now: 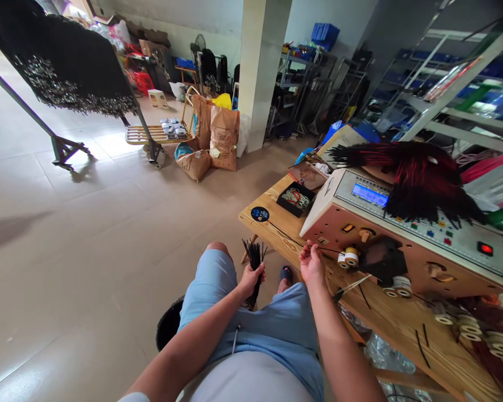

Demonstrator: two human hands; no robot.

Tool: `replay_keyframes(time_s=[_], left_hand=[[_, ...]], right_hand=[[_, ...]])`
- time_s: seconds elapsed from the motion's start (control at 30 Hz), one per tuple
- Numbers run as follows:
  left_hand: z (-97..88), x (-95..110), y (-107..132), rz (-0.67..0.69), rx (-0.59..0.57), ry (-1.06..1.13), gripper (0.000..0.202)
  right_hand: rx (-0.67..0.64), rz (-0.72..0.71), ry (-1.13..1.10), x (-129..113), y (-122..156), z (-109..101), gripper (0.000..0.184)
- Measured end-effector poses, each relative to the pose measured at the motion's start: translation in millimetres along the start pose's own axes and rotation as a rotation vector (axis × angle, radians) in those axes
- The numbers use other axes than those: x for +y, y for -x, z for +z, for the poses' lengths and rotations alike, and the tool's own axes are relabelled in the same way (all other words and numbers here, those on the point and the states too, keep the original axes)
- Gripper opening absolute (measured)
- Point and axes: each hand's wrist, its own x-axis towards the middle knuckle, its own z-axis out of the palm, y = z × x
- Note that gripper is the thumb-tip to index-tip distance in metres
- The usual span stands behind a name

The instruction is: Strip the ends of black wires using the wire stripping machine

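My left hand point(251, 274) is closed round a bundle of short black wires point(254, 258), held upright above my knee. My right hand point(311, 261) is raised at the front of a beige wire-cutting machine point(406, 234), with its fingers pinched on a thin black wire point(329, 249) that runs to the machine's rollers point(349, 257). A heap of cut red and black wires point(414, 173) lies on top of the machine. The machine stands on a wooden table point(385, 318). I sit with light blue shorts point(276, 324) over my legs.
A small black box of rubber bands point(295, 198) and a round black disc point(260, 213) lie on the table's far end. Loose black wire pieces lie on the table. Brown paper sacks point(218, 139) lean against a white pillar point(262, 67). Metal shelving stands at the right.
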Motion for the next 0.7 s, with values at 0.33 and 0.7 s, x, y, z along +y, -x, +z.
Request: replay_keyframes(time_s=[0.33, 0.7], left_hand=[[-4.0, -3.5, -4.3, 0.01, 0.071, 0.018, 0.055], [-7.3, -3.4, -12.1, 0.059, 0.204, 0.041, 0.057]], right_hand=[[-0.1, 0.125, 0.433, 89.6, 52.8, -1.3, 0.066], [-0.362, 0.039, 0.957, 141.1, 106.9, -64.2, 0.052]])
